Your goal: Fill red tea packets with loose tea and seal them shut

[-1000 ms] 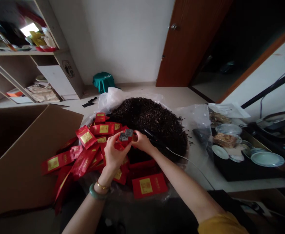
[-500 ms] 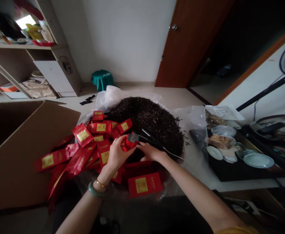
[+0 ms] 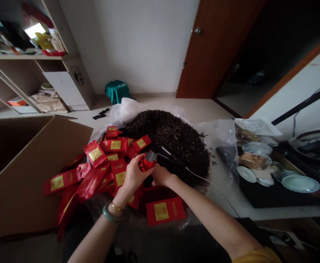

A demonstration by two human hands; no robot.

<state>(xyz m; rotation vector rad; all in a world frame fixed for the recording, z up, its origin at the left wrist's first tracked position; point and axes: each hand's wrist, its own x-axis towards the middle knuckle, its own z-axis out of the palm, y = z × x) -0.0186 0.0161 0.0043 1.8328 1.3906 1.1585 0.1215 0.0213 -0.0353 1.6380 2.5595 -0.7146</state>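
Shifting slightly right since a second ago, beside heaped red packets [image 3: 92, 179], clasping one grey-topped packet [image 3: 149, 160] in the left hand [image 3: 134, 174]; lowering the right hand [image 3: 163, 176] from its top, seemingly leaving one-handed support, with fingers too hidden to tell any grip, near dark leaves [image 3: 173, 133].

Packets [image 3: 95, 154]: smooth, glossy. Held pouch [image 3: 148, 165]: glossy outside; grey lining [image 3: 150, 157] apparently foil, view blurred. Leaf heap [image 3: 173, 135]: dry, rough, matt. Sheet [image 3: 223, 136]: crinkled, shiny plastic. Box [image 3: 39, 175]: matt cardboard. Door [image 3: 204, 54]: smooth wood. Bracelet [image 3: 118, 208]: polished metal.
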